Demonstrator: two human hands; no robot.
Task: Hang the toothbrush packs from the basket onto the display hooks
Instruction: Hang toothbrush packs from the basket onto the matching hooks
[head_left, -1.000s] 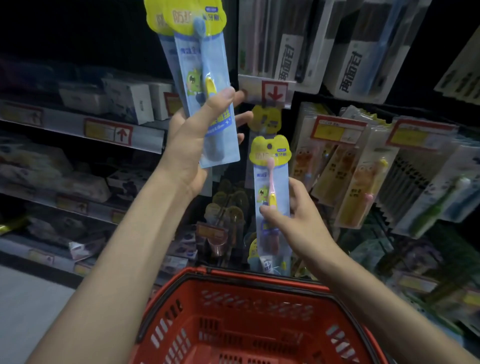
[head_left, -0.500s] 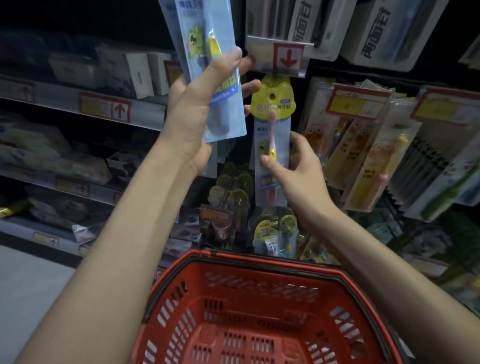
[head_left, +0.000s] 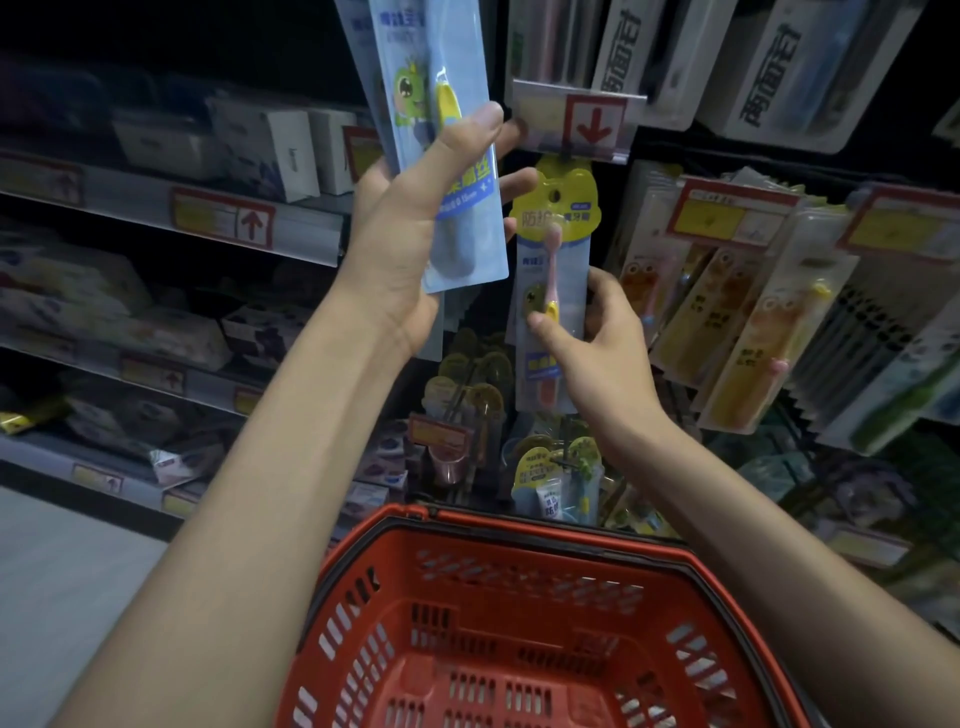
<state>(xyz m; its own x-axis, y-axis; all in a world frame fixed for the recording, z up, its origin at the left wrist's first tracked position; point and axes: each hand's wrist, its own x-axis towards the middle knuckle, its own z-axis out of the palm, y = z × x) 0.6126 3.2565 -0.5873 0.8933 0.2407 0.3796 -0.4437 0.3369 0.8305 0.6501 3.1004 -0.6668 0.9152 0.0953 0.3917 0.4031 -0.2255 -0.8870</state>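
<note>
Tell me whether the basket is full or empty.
Empty as far as visible: the red basket shows only bare slotted floor, no packs; near end cut off.

Basket (head_left: 524, 566) below both hands, left-hand pack (head_left: 457, 171) left of hook-hung pack (head_left: 553, 291)

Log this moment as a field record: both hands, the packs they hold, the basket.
left hand: grips blue toothbrush pack with green cartoon figure, held high
right hand: pinches clear pack with yellow header card and pink toothbrush
header position: just below clear price tag with red down arrow; on a hook or not, cannot tell
basket: red plastic basket, below both forearms
</note>
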